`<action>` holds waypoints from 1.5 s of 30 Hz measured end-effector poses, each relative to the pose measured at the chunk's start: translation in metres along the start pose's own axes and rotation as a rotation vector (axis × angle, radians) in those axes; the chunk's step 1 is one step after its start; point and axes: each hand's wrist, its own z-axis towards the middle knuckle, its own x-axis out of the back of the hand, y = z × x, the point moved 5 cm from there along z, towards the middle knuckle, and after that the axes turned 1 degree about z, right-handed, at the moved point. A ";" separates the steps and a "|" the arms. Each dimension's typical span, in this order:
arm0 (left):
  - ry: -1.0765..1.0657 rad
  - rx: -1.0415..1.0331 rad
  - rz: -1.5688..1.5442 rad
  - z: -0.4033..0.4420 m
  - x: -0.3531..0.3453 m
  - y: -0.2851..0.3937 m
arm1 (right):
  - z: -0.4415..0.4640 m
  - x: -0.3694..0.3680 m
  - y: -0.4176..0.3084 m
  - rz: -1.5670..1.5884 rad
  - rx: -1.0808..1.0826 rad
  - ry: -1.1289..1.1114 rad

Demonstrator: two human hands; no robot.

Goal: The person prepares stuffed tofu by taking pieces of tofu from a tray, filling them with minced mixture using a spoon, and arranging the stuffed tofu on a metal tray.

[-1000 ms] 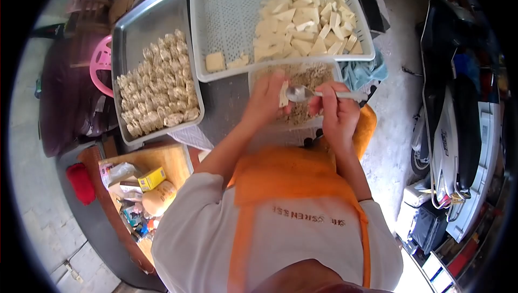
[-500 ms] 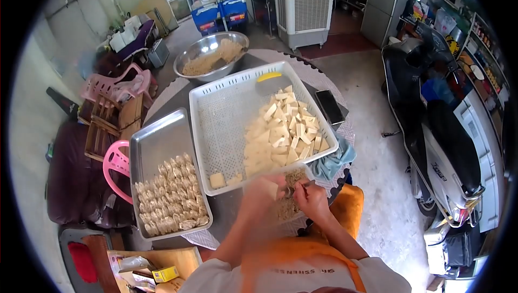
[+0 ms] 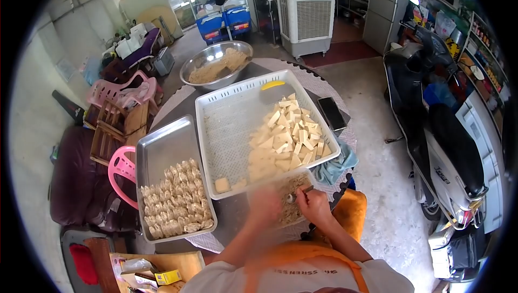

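Note:
My right hand grips a spoon by its dark handle, with the metal end over a shallow container of crumbly brown filling. Smeared by motion, my left hand is over the left side of that container; its fingers and anything in them cannot be made out. Just beyond both hands, a white perforated basket bears a heap of pale, tofu-like cut pieces. Rows of filled pieces stand in the near half of a metal tray at the left.
Behind the basket stands a steel bowl of brown mix. A phone and a blue cloth lie to its right. A pink chair touches the table's left side; a scooter is parked at the right.
My left hand blurs in both frames; the pale piece seen at it earlier no longer shows clearly. The spoon is more visible at my right hand. The whole view has shifted slightly.

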 end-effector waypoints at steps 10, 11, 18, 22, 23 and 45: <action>0.390 -0.290 0.822 -0.003 0.033 0.076 | 0.000 -0.003 -0.002 -0.007 -0.035 -0.100; 0.452 -0.232 0.827 0.002 0.055 0.095 | 0.003 -0.003 -0.006 0.035 -0.045 -0.089; 0.812 -0.386 0.535 0.043 0.319 0.111 | 0.006 -0.006 -0.010 0.068 -0.010 -0.053; 1.093 -0.065 1.044 0.020 0.435 0.113 | 0.006 -0.005 -0.014 0.082 -0.030 -0.041; 1.106 0.000 1.131 0.009 0.439 0.116 | 0.006 -0.005 -0.015 0.077 -0.032 -0.046; 0.460 -0.056 1.593 0.063 0.308 0.129 | 0.006 -0.004 -0.010 -0.011 -0.021 -0.063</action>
